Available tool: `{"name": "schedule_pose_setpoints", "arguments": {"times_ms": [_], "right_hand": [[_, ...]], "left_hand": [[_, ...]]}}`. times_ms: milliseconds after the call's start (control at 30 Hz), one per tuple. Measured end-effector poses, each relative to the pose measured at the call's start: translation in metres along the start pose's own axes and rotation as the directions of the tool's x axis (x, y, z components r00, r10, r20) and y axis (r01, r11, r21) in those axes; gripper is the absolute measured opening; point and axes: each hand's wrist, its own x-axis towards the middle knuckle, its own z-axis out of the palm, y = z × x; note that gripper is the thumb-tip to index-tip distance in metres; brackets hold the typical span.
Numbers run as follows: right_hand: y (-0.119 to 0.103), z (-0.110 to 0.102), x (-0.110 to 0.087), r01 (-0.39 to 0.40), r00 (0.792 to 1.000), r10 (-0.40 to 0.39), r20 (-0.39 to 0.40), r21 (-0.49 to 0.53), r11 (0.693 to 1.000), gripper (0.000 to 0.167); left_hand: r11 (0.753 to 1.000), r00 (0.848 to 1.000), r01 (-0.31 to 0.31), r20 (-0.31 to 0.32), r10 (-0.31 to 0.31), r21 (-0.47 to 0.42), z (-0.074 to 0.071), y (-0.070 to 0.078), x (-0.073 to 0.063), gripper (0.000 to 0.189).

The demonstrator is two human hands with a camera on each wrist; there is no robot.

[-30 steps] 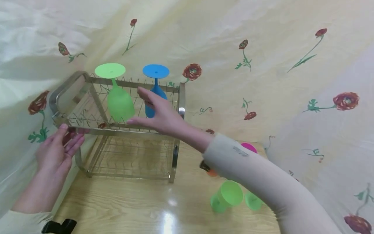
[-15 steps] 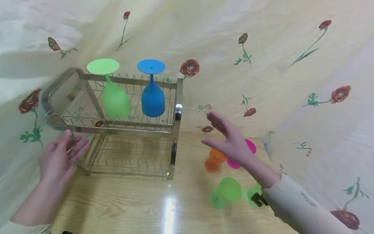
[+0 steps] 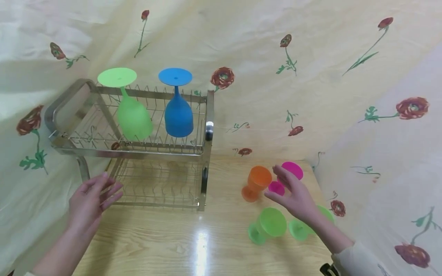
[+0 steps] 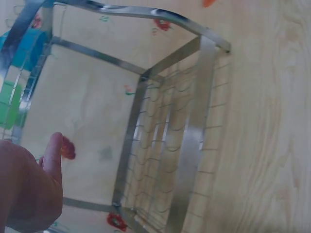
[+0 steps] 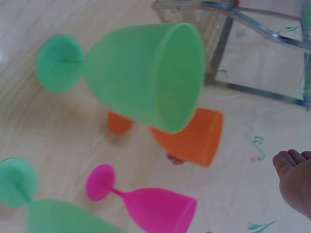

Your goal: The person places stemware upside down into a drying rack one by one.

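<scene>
My right hand [image 3: 298, 197] hovers over the table's right side with fingers extended and thumb apart, holding nothing. It overlaps the pink goblet [image 3: 292, 170] in the head view, just right of the orange goblet [image 3: 259, 178]. Nearer stands a light green goblet [image 3: 272, 222]. Another green goblet [image 3: 299, 230] is partly hidden by my right forearm. My left hand [image 3: 91, 205] holds nothing, its fingers loosely bent, before the lower left of the two-tier metal dish rack [image 3: 138, 154]. Upside down on the upper tier sit a green goblet [image 3: 134, 119] and a blue goblet [image 3: 178, 119].
The wooden table [image 3: 165, 245] extends in front of the rack and to its right. Flower-printed cloth [image 3: 255, 76] hangs behind and along both sides. Wire dividers line the rack's lower tier [image 3: 159, 188].
My right hand has left the blue goblet and moved right and down to the goblets on the table. My left hand has come away from the rack's front corner, lower and rightward.
</scene>
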Motion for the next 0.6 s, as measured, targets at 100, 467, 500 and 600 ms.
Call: {"name": "schedule_pose_setpoints", "arguments": {"times_ms": [100,467,500,600], "right_hand": [[0.01,0.002,-0.008,-0.002,1.0,0.002,0.006,-0.041,0.999,0.092],[0.036,0.021,-0.049,0.038,0.994,-0.024,0.104,-0.135,0.99,0.109],[0.037,0.023,-0.052,0.039,0.994,-0.024,0.107,-0.137,0.99,0.112],[0.044,0.029,-0.058,0.037,0.994,-0.021,0.104,-0.147,0.988,0.121]], "left_hand": [[0.999,1.0,-0.003,0.0,0.003,0.042,0.002,-0.008,0.001,0.039],[0.935,0.99,-0.05,0.142,0.0,0.352,0.0,-0.032,0.006,0.048],[0.922,0.986,-0.063,0.164,0.0,0.383,0.0,-0.034,0.007,0.05],[0.885,0.975,-0.111,0.223,0.009,0.452,-0.001,-0.039,0.009,0.06]]}}
